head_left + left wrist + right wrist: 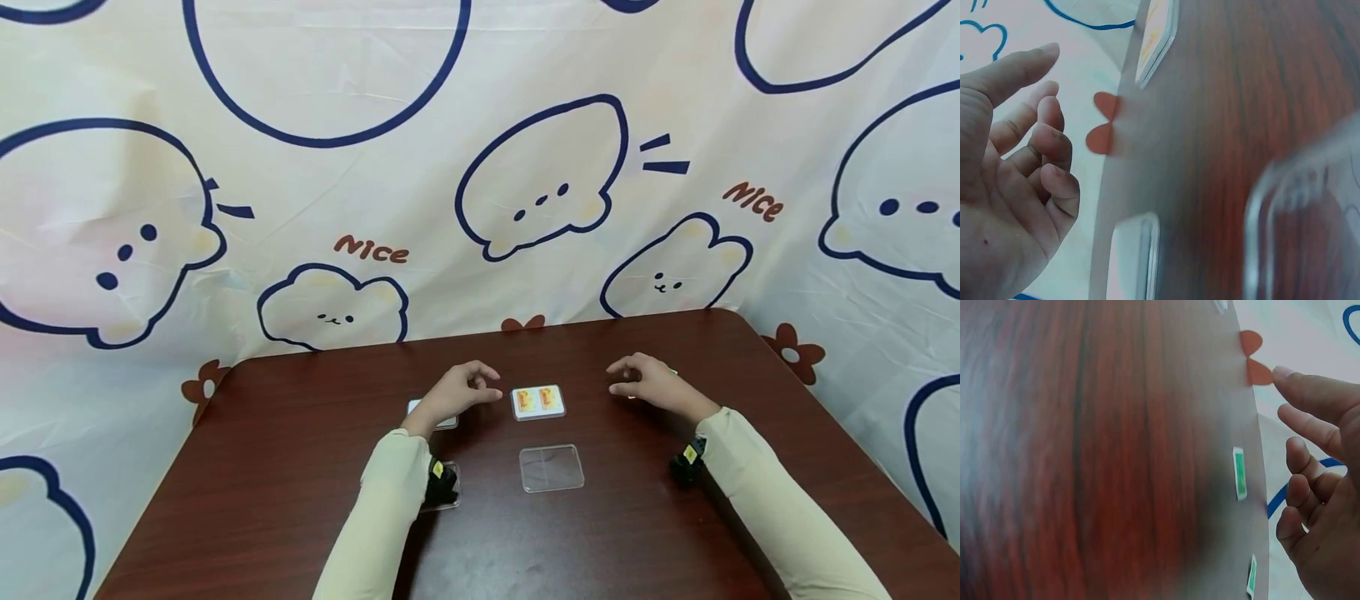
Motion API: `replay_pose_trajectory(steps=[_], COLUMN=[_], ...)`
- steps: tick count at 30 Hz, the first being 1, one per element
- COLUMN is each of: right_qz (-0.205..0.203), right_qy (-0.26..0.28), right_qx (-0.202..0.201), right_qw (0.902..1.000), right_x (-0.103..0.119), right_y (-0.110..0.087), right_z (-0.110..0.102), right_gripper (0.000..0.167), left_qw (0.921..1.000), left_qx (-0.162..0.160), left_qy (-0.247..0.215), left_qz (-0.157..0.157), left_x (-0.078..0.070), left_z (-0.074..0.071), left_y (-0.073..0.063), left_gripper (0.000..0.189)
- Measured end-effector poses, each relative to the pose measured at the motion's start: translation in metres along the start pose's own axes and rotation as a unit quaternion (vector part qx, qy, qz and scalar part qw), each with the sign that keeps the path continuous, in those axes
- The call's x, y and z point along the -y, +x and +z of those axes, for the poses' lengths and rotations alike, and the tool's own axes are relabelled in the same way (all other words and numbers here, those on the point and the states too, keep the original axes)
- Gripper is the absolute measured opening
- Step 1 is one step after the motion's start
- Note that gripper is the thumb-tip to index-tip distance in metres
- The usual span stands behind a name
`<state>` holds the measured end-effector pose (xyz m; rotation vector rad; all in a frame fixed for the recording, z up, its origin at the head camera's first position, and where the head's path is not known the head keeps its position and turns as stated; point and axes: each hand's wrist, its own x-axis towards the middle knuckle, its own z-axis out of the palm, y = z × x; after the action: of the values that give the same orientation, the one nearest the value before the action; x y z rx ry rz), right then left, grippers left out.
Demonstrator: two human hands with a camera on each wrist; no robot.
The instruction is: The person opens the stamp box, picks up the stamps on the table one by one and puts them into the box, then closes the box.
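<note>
The left grip (453, 395) partly hides a far-left white card in a clear plastic case (449, 422); a black wrist device (439, 487) covers much of the near-left clear plastic case (458, 485). In the head view, the right grip (654, 386) masks most of two green-and-white rectangles (1239, 474). The far-middle orange-printed white card's (537, 402) print is unreadably small. The dark-red wooden bench (637, 542) is cut off nearest.

A: What's the bench (495, 550) like?
B: Dark reddish-brown wood grain, slightly glossy.
A: On it?
B: Centre: clear case with two orange prints (538, 402), clear tray (551, 468) on the near side. Left: white-filled case (1125, 262), second clear tray (457, 483), both partly hidden. Right, by the far edge: two small green-and-white pieces (1239, 473).
</note>
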<state>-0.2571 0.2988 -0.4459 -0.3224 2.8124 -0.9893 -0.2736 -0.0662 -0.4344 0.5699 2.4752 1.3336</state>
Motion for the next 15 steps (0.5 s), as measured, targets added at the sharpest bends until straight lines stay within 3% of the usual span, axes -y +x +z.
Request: replay_pose_trajectory(steps=[10,15], right_qz=[-0.008,-0.008], right_qy=[-0.051,-0.053], right_qx=[0.004,0.009], right_qw=[0.9986,0.9985], right_x=[-0.014,-0.017], right_y=[-0.006,-0.01], right_z=[-0.008,-0.012], right_gripper=[0.043,0.046], left_qw=[0.9993,0.9994], left_qx=[0.037,0.03], left_qy=[0.003,0.005], left_qz=[-0.005,-0.014], left_x=[0.011,0.021], left_z=[-0.027,-0.042], left_y=[-0.021,-0.032], left_gripper=[0.049,0.056])
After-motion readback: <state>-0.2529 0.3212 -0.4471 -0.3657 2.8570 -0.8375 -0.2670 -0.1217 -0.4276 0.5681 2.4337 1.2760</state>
